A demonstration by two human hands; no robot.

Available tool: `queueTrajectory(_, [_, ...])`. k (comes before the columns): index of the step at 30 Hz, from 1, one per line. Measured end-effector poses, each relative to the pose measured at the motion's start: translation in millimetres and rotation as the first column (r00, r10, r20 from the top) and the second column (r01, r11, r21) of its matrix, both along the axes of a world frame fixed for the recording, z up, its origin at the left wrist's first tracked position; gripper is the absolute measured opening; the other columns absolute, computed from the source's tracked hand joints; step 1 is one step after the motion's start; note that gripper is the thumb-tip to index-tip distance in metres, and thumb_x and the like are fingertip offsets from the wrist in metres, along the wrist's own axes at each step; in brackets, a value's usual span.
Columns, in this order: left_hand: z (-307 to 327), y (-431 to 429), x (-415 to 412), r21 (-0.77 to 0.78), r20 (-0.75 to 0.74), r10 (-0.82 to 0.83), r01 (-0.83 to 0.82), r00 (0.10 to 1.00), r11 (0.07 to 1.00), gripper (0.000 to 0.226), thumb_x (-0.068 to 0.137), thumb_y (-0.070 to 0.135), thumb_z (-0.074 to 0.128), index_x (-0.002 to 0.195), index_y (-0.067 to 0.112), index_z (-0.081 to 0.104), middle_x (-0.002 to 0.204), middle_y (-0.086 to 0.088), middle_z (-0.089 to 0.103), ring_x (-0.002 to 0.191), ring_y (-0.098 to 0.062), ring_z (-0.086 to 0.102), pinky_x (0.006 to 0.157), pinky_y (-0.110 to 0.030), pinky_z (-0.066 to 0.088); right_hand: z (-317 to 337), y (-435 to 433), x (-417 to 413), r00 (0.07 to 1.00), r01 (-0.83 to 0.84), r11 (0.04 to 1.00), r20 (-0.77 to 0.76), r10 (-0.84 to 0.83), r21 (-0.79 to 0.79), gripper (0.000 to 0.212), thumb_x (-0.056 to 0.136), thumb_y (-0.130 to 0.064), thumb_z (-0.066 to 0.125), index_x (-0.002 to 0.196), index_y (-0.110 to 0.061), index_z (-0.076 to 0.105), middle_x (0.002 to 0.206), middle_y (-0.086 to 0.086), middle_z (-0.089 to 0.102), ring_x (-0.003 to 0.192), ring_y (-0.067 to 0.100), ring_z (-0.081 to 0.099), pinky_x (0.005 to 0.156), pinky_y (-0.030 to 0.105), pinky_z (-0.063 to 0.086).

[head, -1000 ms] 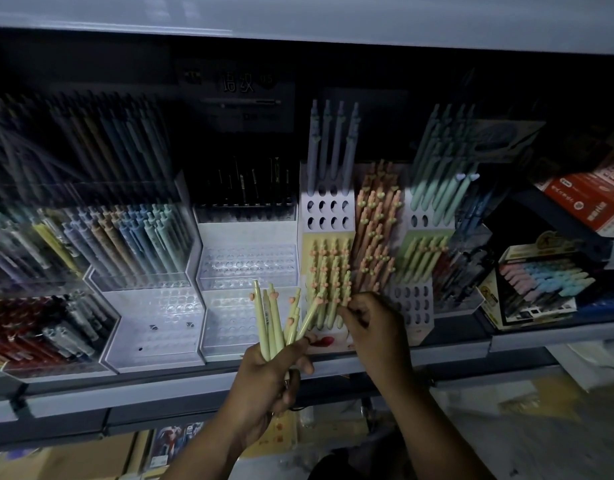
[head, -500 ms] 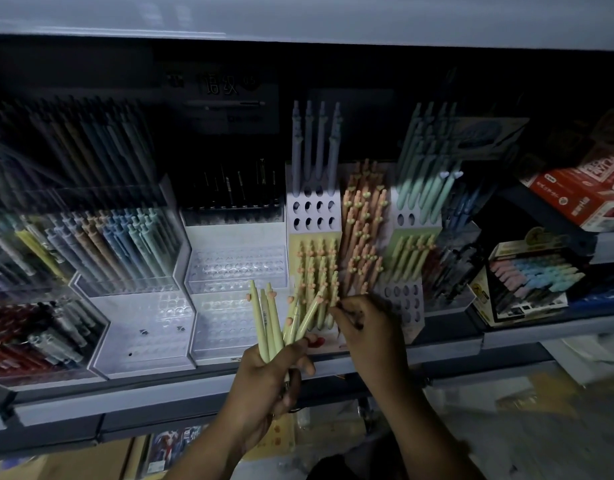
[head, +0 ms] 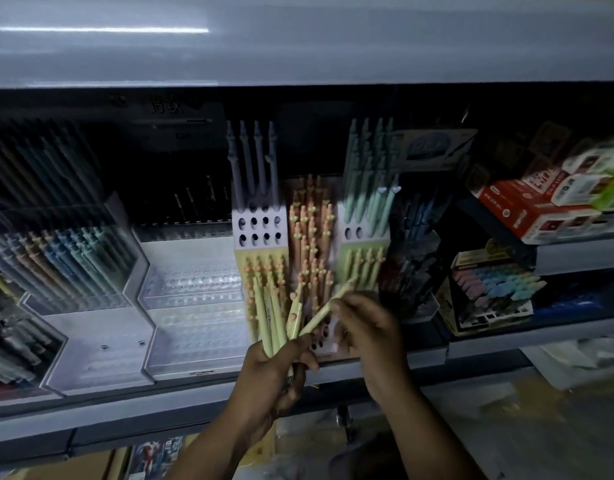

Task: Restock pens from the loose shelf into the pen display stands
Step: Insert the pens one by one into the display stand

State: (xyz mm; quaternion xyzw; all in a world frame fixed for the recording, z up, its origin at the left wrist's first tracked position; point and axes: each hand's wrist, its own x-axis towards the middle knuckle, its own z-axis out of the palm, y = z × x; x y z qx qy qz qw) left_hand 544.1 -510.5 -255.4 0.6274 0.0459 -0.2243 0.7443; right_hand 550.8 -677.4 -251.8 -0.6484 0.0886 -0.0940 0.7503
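Pen count, middle of the shelf
Four lavender pens stand over eight empty holes. The left hand holds roughly five pale green pens, blurred in the dim light. The right hand pinches one of them.

- Pale green pens, peach-tipped, fan out at the front edge of the grey shelf.
- Peach pens fill the middle column behind them.
- Lavender-grey pens rise from a white block dotted with dark holes.
- Mint pens stand further right.
- A red-and-white box sits at the right end.
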Motion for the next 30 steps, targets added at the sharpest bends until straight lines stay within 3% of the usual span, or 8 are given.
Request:
queueTrajectory(2, [0.5, -11.4, 0.2, -0.016, -0.02, 0.035, -0.035, 0.999, 0.999, 0.049, 0.093, 0.038, 0.066, 0.071, -0.005, 0.067, 0.05, -0.012, 0.038, 0.042, -0.016, 0.022, 0.051, -0.033, 0.014, 6.2, -25.2, 7.3, 0.994, 0.106, 0.993, 0.008, -0.107, 0.051, 0.011, 0.095, -0.014, 0.066, 0.091, -0.005, 0.07, 0.059, 0.008, 0.057, 0.053, 0.022, 0.048, 0.051, 0.034, 0.039])
queueTrajectory(5, [-1.3, -25.8, -2.7, -0.03, -0.028, 0.095, -0.096, 0.995, 0.995, 0.049, 0.094, 0.036, 0.067, 0.067, -0.005, 0.066, 0.049, -0.01, 0.038, 0.038, -0.016, 0.023, 0.048, -0.025, 0.016, 8.2, -55.6, 18.7, 0.978, 0.205, 0.978, 0.038, -0.204, -0.035, 0.009, 0.095, -0.014, 0.067, 0.094, -0.007, 0.072, 0.06, 0.004, 0.06, 0.053, 0.016, 0.052, 0.048, 0.029, 0.042])
queueTrajectory(9, [-5.0, -38.1, -11.4, -0.01, -0.026, 0.125, -0.125, 0.992, 0.992, 0.048, 0.092, 0.034, 0.071, 0.063, -0.001, 0.056, 0.047, -0.011, 0.037, 0.034, -0.018, 0.028, 0.043, -0.022, 0.025, -2.8, -67.7, 27.3, 0.983, 0.173, 0.94, 0.11, -0.146, -0.294, 0.011, 0.094, -0.016, 0.069, 0.087, -0.024, 0.071, 0.066, -0.005, 0.068, 0.055, 0.013, 0.06, 0.053, 0.032, 0.05])
queueTrajectory(15, [-9.5, -51.4, -20.2, -0.102, -0.05, 0.148, -0.153, 0.988, 0.983, 0.032, 0.088, 0.029, 0.076, 0.064, 0.02, 0.056, 0.053, -0.008, 0.026, 0.043, -0.014, 0.019, 0.05, -0.034, 0.012, -21.7, -67.8, 36.9, 0.992, 0.1, 0.904, 0.106, -0.061, -0.417, 0.022, 0.094, -0.022, 0.07, 0.085, -0.042, 0.066, 0.074, -0.005, 0.069, 0.059, 0.02, 0.064, 0.061, 0.047, 0.053])
queueTrajectory(18, [-6.4, -53.1, -19.4, -0.097, -0.033, 0.129, -0.132, 0.991, 0.987, 0.031, 0.088, 0.034, 0.074, 0.071, 0.013, 0.058, 0.053, -0.008, 0.026, 0.043, -0.014, 0.019, 0.05, -0.035, 0.011, -27.5, -68.0, 42.0, 0.991, 0.09, 0.897, 0.128, -0.037, -0.433, 0.017, 0.094, -0.025, 0.071, 0.085, -0.039, 0.068, 0.065, -0.001, 0.064, 0.059, 0.031, 0.06, 0.056, 0.047, 0.05])
queueTrajectory(23, [-4.3, -50.4, -15.3, -0.159, -0.07, 0.142, -0.152, 0.987, 0.975, 0.046, 0.093, 0.043, 0.064, 0.101, -0.002, 0.069, 0.058, -0.008, 0.025, 0.043, -0.015, 0.018, 0.048, -0.03, 0.013, -34.5, -64.9, 54.8, 0.971, 0.119, 0.788, 0.236, 0.034, -0.604, 0.005, 0.093, -0.022, 0.071, 0.09, -0.019, 0.072, 0.079, -0.016, 0.064, 0.073, 0.007, 0.062, 0.068, 0.026, 0.049])
queueTrajectory(27, [-1.8, -48.7, -15.0, -0.141, -0.057, 0.138, -0.145, 0.989, 0.979, 0.043, 0.098, 0.048, 0.055, 0.089, 0.012, 0.076, 0.056, -0.007, 0.028, 0.044, -0.016, 0.018, 0.048, -0.03, 0.014, -41.0, -63.9, 62.5, 0.964, 0.128, 0.654, 0.248, 0.094, -0.746, 0.012, 0.093, -0.022, 0.072, 0.083, -0.016, 0.068, 0.074, -0.014, 0.055, 0.07, 0.008, 0.057, 0.064, 0.024, 0.044])
queueTrajectory(30, [-1.2, -48.8, -11.9, -0.132, -0.062, 0.142, -0.15, 0.988, 0.98, 0.041, 0.097, 0.049, 0.056, 0.08, 0.016, 0.074, 0.057, -0.007, 0.03, 0.045, -0.016, 0.018, 0.048, -0.028, 0.015, -44.6, -62.5, 64.3, 0.973, 0.122, 0.651, 0.221, 0.072, -0.749, 0.01, 0.092, -0.024, 0.073, 0.087, -0.016, 0.071, 0.078, -0.008, 0.065, 0.075, 0.01, 0.063, 0.066, 0.027, 0.05])
